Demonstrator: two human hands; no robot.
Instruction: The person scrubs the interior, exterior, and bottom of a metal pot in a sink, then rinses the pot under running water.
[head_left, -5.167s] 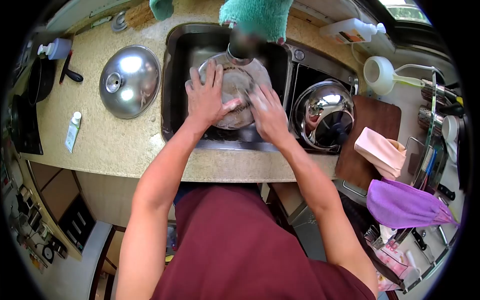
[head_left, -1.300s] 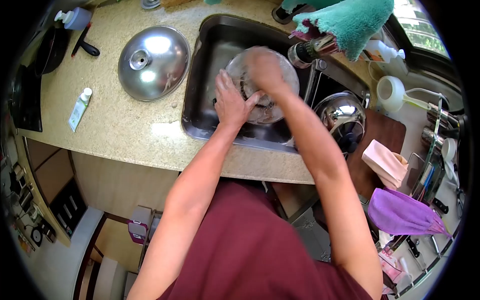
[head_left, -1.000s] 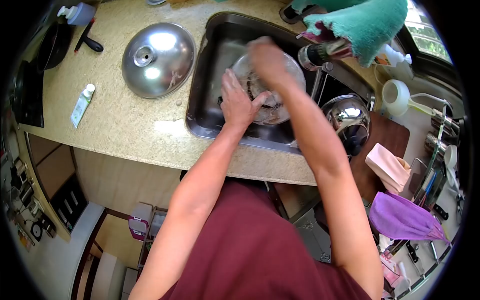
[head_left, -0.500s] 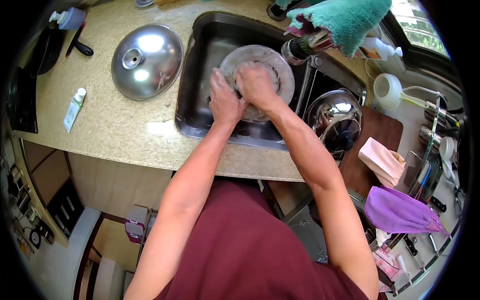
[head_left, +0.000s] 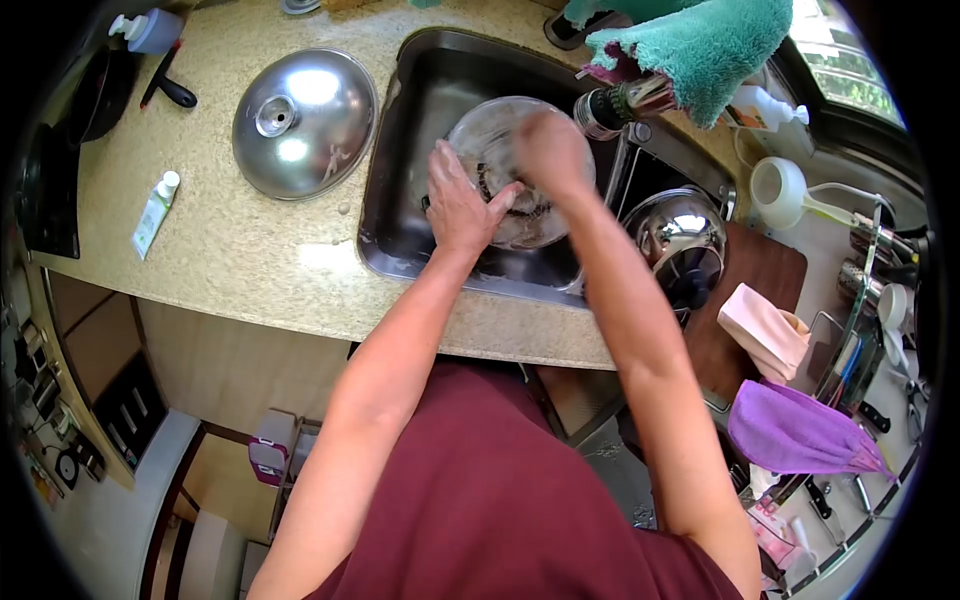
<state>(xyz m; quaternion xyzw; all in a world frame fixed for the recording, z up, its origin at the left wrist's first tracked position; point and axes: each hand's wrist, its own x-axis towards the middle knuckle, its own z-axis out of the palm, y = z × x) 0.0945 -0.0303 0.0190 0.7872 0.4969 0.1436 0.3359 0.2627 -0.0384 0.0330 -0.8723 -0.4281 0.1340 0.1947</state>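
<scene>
In the sink [head_left: 400, 255] sits a round, pale dish-like piece [head_left: 515, 232], streaked with whitish film and dark marks; whether it is a lid or a pan I cannot tell. My left hand [head_left: 462, 200] rests on its left side, fingers stretched out and thumb apart. Wet whitish film coats those fingers. Over the upper right of the piece, my right hand [head_left: 552, 155] is smeared by motion. Its fingers are too blurred to show whether anything is in them. A small dark bit pokes out left of my left hand.
A domed metal lid [head_left: 305, 125] lies left of the sink, with a tube [head_left: 156, 215] farther left. Shiny cookware [head_left: 680, 235] fills the right basin near a brown board [head_left: 755, 290]. A teal cloth [head_left: 715, 55] hangs by the faucet; a purple cloth [head_left: 795, 425] hangs at right.
My right hand has moved up and right across the round piece, away from my left hand, uncovering dark marks. My left hand stays on the left side, its thumb now spread. The view has shifted slightly.
</scene>
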